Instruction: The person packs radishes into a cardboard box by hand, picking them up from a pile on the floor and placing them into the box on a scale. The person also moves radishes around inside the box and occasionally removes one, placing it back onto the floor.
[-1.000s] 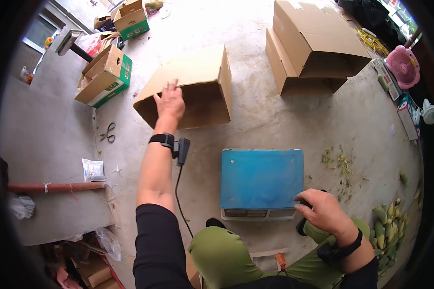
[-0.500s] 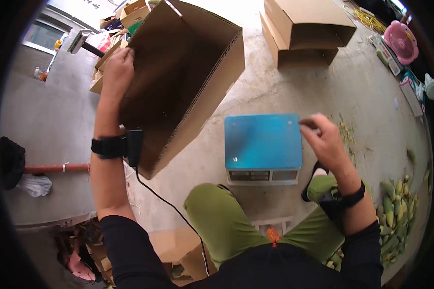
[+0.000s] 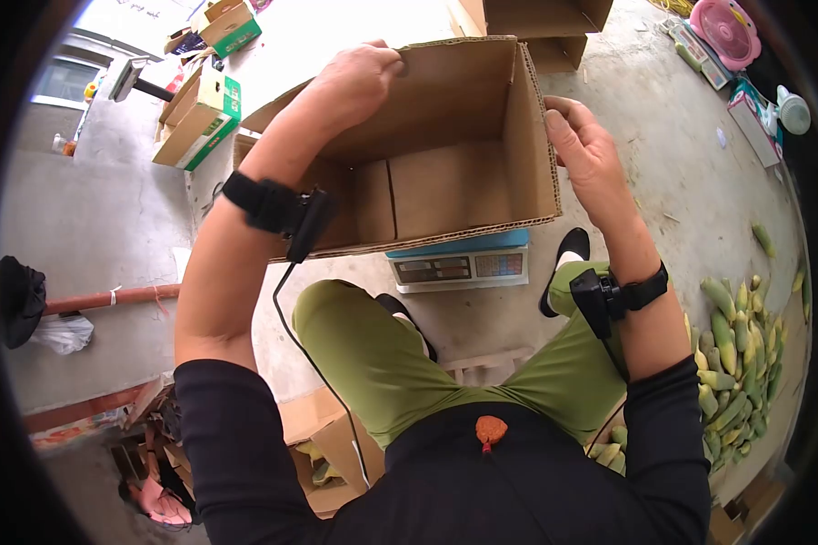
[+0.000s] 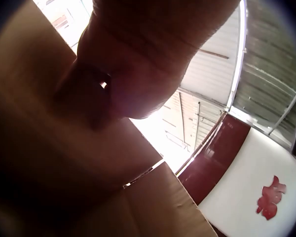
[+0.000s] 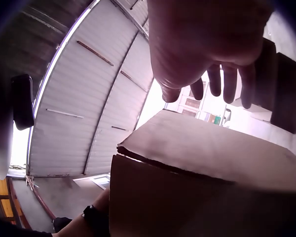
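Fingers of the left hand are curled over the far rim of a cardboard box, gripping its wall near the middle of that edge. The right hand is beside the box's right wall, thumb close to the rim, fingers loosely extended and spread in the right wrist view; it has no clear grip, and whether it touches the cardboard I cannot tell. The box is in front of the person, its mouth tipped up and toward them, over a blue-topped scale that it partly hides; whether it rests there is unclear. It should handle as light for its bulk, stiff along the corrugated walls but springy at the open rim, with a dry surface unlikely to slip. One-sided hold would probably let it swing or skew, so pinching opposite walls near the corners, thumb inside and fingers outside, looks steadier; the seamed bottom flaps seem the weaker part. Farther out, green vegetables are heaped on the floor to the right, and more brown boxes stand beyond.
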Tool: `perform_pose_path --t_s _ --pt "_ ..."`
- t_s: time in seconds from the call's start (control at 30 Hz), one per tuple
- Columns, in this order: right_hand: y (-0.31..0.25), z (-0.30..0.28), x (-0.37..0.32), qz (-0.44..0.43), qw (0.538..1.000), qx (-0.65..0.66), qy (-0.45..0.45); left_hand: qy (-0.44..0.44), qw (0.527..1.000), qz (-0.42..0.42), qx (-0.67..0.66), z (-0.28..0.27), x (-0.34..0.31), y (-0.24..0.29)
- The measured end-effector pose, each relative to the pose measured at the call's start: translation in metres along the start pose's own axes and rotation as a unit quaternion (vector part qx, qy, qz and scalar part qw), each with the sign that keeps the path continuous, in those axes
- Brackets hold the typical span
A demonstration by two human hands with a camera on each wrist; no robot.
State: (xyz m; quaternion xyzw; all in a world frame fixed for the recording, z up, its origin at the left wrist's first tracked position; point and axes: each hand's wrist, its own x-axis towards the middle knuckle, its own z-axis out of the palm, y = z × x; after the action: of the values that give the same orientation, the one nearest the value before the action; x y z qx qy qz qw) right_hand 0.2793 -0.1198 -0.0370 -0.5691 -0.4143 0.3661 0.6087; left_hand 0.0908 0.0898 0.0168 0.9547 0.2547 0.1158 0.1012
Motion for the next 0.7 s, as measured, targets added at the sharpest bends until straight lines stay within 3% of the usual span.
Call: perform_pose_path --t_s 0.17,0.4,0.63,0.7 --pt "0.013 -0.023 0.004 0.026 0.999 -0.038 0.007 -0.056 0.998 -0.039 -0.01 0.036 0.018 0.014" --pt "0.022 -0.026 0.004 0.048 0.985 -0.165 -0.017 -0.045 0.995 -0.073 -0.043 0.065 0.023 0.002" --pt "0.019 -0.02 0.001 0.078 0.985 -0.152 -0.022 -0.045 0.994 -0.004 -0.096 0.062 0.019 0.0" --pt "0.027 -0.021 0.005 0.04 0.985 -0.17 -0.004 -0.041 0.994 -0.001 -0.098 0.057 0.014 0.006"
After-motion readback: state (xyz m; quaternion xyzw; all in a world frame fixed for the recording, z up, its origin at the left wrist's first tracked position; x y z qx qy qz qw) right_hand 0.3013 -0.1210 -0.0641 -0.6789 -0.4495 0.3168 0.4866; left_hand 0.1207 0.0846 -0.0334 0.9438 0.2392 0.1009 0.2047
